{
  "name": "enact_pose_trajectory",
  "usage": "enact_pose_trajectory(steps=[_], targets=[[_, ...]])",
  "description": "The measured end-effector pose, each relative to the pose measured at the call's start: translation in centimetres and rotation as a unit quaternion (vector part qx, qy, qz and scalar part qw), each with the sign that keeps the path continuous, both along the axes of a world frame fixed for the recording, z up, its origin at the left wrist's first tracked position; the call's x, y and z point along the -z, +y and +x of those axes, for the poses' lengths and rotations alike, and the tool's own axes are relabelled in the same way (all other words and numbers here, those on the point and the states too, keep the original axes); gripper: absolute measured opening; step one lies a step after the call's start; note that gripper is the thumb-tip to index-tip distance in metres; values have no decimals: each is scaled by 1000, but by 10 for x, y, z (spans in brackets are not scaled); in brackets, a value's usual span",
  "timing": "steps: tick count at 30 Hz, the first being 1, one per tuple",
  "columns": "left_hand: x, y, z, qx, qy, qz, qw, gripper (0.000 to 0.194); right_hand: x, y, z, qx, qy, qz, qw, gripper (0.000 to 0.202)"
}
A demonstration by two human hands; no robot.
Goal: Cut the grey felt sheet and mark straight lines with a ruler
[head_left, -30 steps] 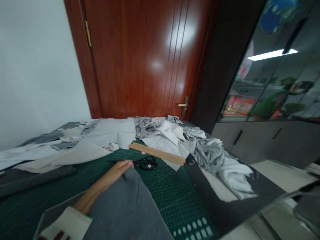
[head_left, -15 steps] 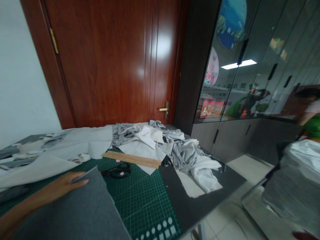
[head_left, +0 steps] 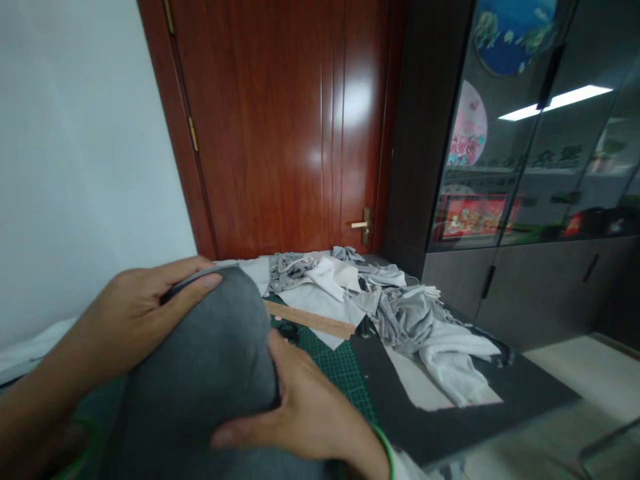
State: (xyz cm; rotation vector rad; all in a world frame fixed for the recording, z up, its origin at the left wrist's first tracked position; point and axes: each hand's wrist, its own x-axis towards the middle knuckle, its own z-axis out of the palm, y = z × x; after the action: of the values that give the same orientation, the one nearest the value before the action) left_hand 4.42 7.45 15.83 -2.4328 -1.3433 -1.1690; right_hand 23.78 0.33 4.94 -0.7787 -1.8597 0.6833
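A piece of dark grey fabric (head_left: pixel 215 353) is held up in front of me, curving over at its top and covering much of the cutting mat (head_left: pixel 345 370). At its upper left edge, my left hand (head_left: pixel 143 310) is closed, with the cloth pinched between thumb and fingers. My right hand (head_left: pixel 305 403) grips the right side, its thumb lying across the front and its other fingers partly hidden by the cloth. Just beyond the fabric lie a wooden ruler (head_left: pixel 310 319) and black-handled scissors (head_left: pixel 289 331), the scissors mostly covered from view.
Heaped grey and white fabric scraps (head_left: pixel 410 320) lie on the dark table (head_left: pixel 400 407), toward the back and right. Behind the table stand a brown wooden door (head_left: pixel 270 133) and a glass-fronted cabinet (head_left: pixel 455 280). A white wall (head_left: pixel 90 153) rises at left.
My right hand has come into view and grips the fabric. My left hand and the fabric have risen, covering more of the mat and scissors. The view has turned left.
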Motion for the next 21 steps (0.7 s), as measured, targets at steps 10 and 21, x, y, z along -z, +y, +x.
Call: enact_pose_trajectory(steps=[10,21], targets=[[-18,-7,-61,-75,-192,192,959,29,53,-22,54,-48,119,-321,938,28],[7,-14,-63,-9,-332,206,920,28,-8,-68,129,353,311,-40,881,36]])
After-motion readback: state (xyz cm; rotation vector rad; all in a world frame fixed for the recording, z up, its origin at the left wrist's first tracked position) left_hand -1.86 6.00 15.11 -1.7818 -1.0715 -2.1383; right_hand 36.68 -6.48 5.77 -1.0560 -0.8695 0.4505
